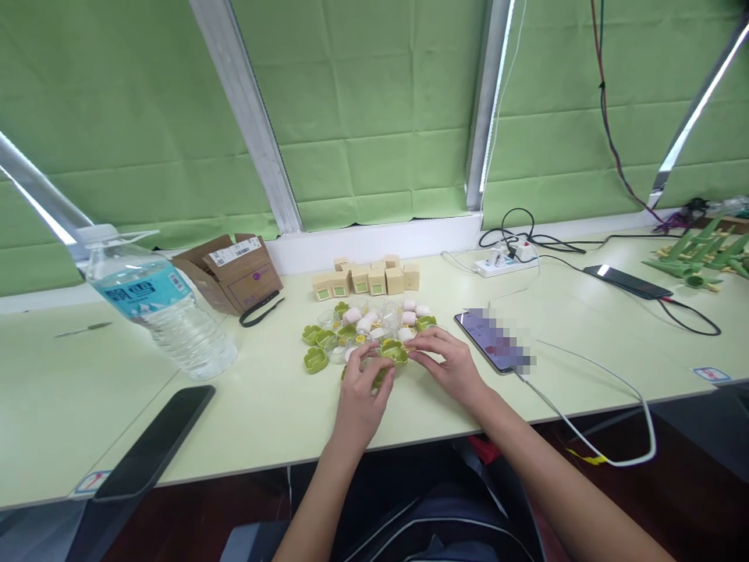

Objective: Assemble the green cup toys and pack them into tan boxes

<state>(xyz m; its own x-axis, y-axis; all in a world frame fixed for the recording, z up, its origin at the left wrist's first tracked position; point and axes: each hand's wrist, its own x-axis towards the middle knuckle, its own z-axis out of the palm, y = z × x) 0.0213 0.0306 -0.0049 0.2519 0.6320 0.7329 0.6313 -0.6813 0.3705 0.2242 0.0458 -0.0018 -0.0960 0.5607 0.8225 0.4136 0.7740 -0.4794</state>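
Green flower-shaped cup (394, 353), one, near the front of the surface (275, 421): rim pinched by fingers (424, 343) of the right hand (449, 365); grip of the left hand (361, 396) cannot be told. Handling is judged underway; cream boxes (378, 281) are grouped behind, further cups (316, 360) left loose.

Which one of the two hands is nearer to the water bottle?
Left. The left hand is to the right of the water bottle, across a stretch of table; the right hand is farther right, on the far side of the left hand.
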